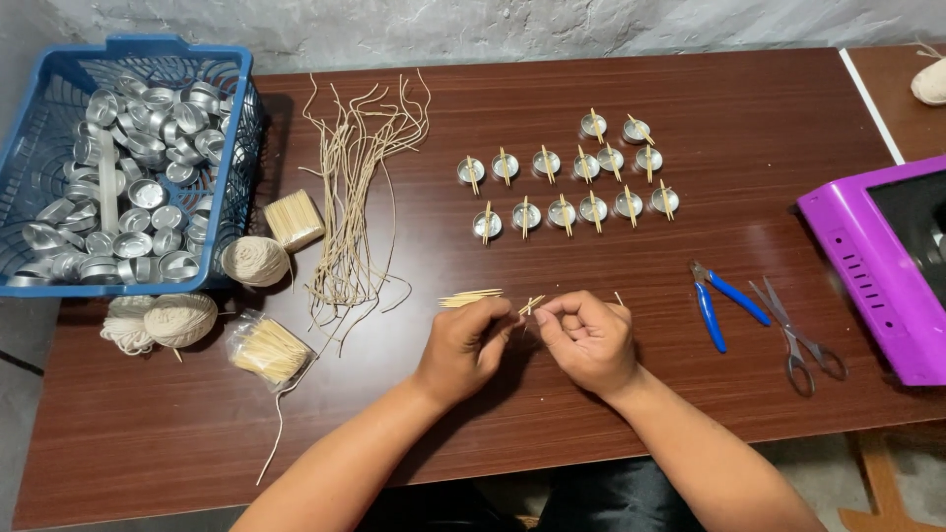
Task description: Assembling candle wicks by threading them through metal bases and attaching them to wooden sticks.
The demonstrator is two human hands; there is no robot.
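Fifteen or so cups (562,182) are already done, as far as I can count: small metal tealight cups in three rough rows toward the far right of the bench (690,89), each with a little stick laid across its rim. Plenty left though, judging by the blue basket (59,74) at the far left corner, which is piled with empty cups. Loose wick strings (350,187) lie fanned out beside it, with twine balls (254,260) and toothpick packs (268,349) along the left edge. At the near edge, the left hand (461,345) has its grip pinched shut on a small bunch of sticks (470,297), and the right hand (589,340) pinches another stick end (532,304) just beside it. Blue pliers (717,300) and scissors (798,335) sit untouched to the right, near a purple box (867,266).
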